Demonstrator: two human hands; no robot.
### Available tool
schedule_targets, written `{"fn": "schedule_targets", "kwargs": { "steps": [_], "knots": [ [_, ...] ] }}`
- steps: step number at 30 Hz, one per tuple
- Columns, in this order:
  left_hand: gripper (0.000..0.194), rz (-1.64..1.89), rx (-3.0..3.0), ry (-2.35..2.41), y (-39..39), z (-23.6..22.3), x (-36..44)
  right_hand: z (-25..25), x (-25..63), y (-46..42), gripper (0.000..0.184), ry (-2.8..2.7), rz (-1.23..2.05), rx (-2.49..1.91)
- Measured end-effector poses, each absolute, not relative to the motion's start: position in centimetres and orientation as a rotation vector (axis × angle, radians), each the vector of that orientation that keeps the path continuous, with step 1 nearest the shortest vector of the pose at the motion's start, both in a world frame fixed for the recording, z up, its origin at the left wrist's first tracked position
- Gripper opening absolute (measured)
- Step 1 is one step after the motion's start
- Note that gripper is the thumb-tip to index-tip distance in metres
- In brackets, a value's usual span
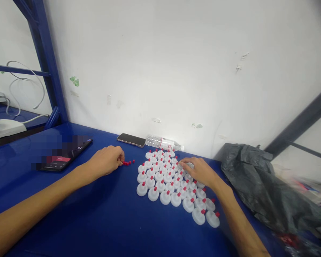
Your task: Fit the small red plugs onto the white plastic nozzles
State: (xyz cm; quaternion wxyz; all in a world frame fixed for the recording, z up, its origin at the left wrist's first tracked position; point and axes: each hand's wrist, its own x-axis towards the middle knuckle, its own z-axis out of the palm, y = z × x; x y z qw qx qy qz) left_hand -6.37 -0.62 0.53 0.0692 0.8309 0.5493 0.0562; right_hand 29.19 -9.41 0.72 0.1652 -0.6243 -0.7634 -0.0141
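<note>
Many small white round bottles point(165, 197) stand packed together on the blue tabletop, each with a red cap point(168, 192) on its tip. My right hand point(199, 170) reaches over the right side of the group, thumb and forefinger closed at a red cap point(177, 163); the fingers hide some bottles behind them. Left of the bottles, my left hand point(109, 160) rests near a short row of loose red caps point(127, 163). Its fingers are curled together at the end of that row, and what they hold, if anything, is hidden.
A phone point(131, 139) and a clear water bottle point(163, 142) lie along the wall. Another phone point(66, 155), partly blurred out, lies at the left. A dark plastic bag point(254, 178) sits at the right edge. Blue frame posts point(46, 53) rise at the left.
</note>
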Motion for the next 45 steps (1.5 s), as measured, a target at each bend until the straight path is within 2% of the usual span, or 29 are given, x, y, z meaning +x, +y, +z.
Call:
{"fn": "schedule_targets", "kwargs": {
  "steps": [6, 14, 27, 45],
  "knots": [
    [0.016, 0.216, 2.511, 1.659, -0.4, 0.2, -6.5, 0.8, 29.2, -9.2, 0.040, -2.148, -0.012, -1.800],
    [0.021, 0.168, 2.551, 1.752, -0.2, 0.1, -6.7, 1.2, 29.1, -9.4, 0.043, -2.087, -0.104, -1.780],
    [0.028, 0.160, 2.527, 1.628, -0.4, 0.5, -6.6, 1.1, 29.3, -9.4, 0.041, -2.060, -0.207, -1.759],
    [0.021, 0.263, 2.504, 1.514, 0.0, -0.7, -6.1, 0.9, 29.4, -9.2, 0.040, -2.092, -0.300, -1.758]
  ]
}}
